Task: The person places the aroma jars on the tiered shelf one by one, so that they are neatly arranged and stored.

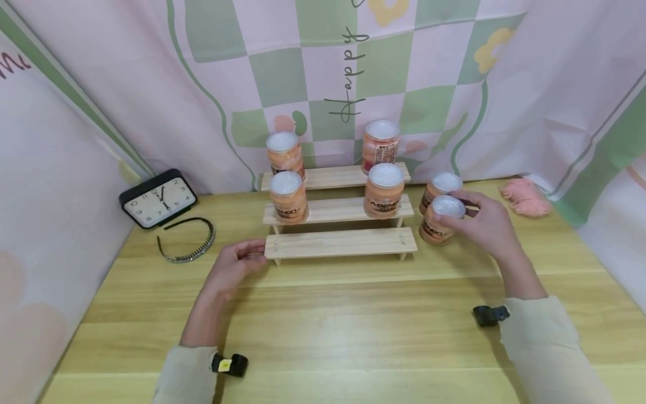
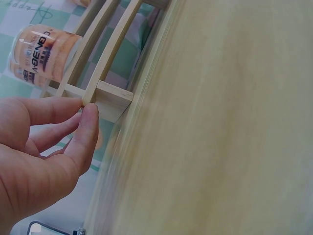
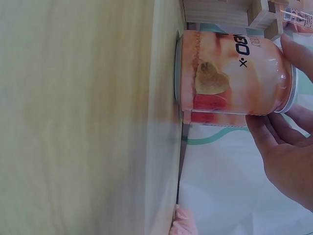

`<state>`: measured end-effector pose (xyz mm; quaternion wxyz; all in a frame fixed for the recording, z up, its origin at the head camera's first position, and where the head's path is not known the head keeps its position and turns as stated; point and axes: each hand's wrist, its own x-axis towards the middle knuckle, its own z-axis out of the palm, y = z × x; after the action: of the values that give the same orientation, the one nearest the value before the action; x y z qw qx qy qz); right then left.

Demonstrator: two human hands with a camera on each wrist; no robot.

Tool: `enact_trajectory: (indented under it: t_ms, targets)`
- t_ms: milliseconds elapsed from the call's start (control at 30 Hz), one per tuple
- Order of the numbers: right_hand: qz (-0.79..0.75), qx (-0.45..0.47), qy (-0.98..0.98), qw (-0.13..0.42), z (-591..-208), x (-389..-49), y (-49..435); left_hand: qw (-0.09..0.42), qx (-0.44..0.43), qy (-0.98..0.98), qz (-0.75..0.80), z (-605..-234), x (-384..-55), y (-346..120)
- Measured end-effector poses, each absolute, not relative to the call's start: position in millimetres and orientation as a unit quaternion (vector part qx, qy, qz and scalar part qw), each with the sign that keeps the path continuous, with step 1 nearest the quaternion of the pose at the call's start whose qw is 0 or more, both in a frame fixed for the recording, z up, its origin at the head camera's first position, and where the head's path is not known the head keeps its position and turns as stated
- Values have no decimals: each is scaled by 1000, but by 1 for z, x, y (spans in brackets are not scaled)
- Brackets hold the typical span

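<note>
A three-step wooden display rack point(image 1: 341, 243) stands on the table. My left hand point(image 1: 237, 268) is at the left end of its lowest step, and in the left wrist view the thumb and index finger pinch that plank's end point(image 2: 92, 90). To the right of the rack, my right hand point(image 1: 479, 221) grips an orange-labelled jar point(image 1: 437, 227) with a clear lid, thumb and fingers at its upper part. The jar is upright, its base right at the table top in the right wrist view. Close behind it stands a second, similar jar point(image 1: 446, 182), partly hidden.
Matching jars stand on the rack: two on the middle step, left point(image 1: 289, 205) and right point(image 1: 384, 196), and two on the back step, left point(image 1: 284, 151) and right point(image 1: 381, 148). A clock point(image 1: 158, 199) and headband point(image 1: 194, 252) lie left; a pink fluffy item point(image 1: 526, 197) lies right.
</note>
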<state>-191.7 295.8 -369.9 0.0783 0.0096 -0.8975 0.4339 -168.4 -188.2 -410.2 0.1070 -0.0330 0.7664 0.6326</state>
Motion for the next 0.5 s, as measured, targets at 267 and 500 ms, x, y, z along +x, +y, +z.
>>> enact_trajectory:
  t_ms: [267, 500]
  targets:
    - [441, 18, -893, 92, -367, -192, 294, 106, -29, 765, 634, -410, -168, -189]
    - [445, 28, -890, 96, -361, -191, 292, 107, -29, 764, 636, -410, -169, -189]
